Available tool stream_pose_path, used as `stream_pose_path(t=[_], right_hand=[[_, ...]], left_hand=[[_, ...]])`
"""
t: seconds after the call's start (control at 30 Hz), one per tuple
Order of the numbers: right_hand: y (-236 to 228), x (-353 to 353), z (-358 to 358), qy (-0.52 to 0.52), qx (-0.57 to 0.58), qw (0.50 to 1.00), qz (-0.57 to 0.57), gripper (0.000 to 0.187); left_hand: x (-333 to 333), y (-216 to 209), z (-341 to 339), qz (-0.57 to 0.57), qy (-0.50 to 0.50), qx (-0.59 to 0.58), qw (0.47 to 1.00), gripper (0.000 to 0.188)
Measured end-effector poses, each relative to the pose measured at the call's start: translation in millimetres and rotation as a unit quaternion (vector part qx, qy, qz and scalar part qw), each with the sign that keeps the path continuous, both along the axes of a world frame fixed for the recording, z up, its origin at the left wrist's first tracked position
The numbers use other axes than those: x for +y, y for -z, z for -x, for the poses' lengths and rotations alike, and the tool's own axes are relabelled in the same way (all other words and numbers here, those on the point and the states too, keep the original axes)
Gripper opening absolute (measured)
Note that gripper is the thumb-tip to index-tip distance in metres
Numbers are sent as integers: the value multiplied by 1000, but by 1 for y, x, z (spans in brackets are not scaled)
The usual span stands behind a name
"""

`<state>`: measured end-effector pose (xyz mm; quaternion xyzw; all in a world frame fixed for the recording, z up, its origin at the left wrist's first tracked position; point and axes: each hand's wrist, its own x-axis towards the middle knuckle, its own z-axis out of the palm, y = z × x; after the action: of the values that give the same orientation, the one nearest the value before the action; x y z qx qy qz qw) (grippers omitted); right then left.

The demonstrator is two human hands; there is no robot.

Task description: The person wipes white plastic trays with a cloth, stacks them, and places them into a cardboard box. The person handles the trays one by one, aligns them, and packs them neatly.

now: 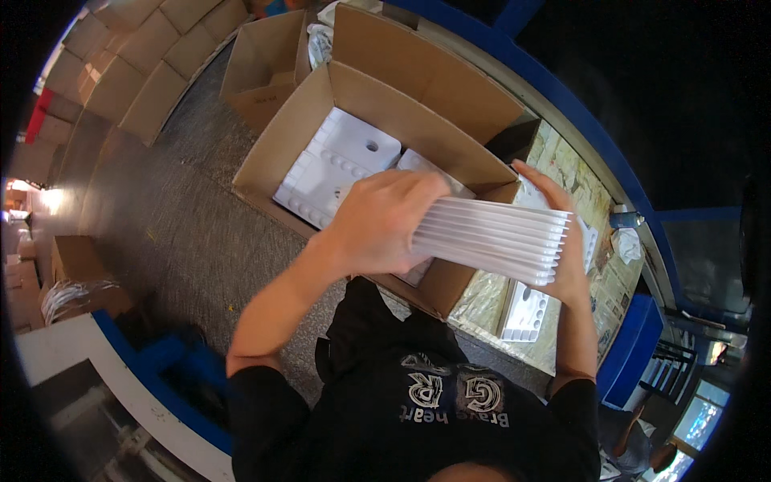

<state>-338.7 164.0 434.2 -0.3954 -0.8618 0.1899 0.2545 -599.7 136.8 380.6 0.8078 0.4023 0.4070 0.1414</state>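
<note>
A stack of white plastic paint palettes [490,239] is gripped between my two hands, edges toward me, above the near side of an open cardboard box [277,149]. My left hand [385,221] is closed round the stack's left end. At the other end, my right hand [569,241] presses along the edges with its fingers behind them. Inside the box lie more white palettes [337,161], flat, with round wells and a thumb hole. Part of the box's contents is hidden behind my left hand and the held stack.
Right of the box, a covered worktable [482,309] carries further white palettes [526,315] and a small dark can [626,219]. A second open carton [261,68] stands beyond the box. Stacked cartons [152,80] line the far left, and a person [634,442] is at the lower right.
</note>
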Motion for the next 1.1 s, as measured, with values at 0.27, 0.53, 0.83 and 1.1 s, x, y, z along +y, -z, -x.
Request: stream_pose_path(t=[0.27, 0.53, 0.83, 1.1], right_hand=[[133, -33, 59, 263, 82, 929, 248, 76], [255, -53, 50, 459, 132, 711, 515, 69], [331, -59, 49, 423, 263, 590, 635, 68], [413, -81, 38, 439, 185, 667, 573, 72]], left_hand=[[75, 58, 44, 262, 160, 205, 929, 67], [-6, -17, 135, -126, -68, -537, 831, 37], [-2, -50, 96, -225, 231, -640, 697, 46], [-31, -67, 101, -167, 253, -512, 804, 46]])
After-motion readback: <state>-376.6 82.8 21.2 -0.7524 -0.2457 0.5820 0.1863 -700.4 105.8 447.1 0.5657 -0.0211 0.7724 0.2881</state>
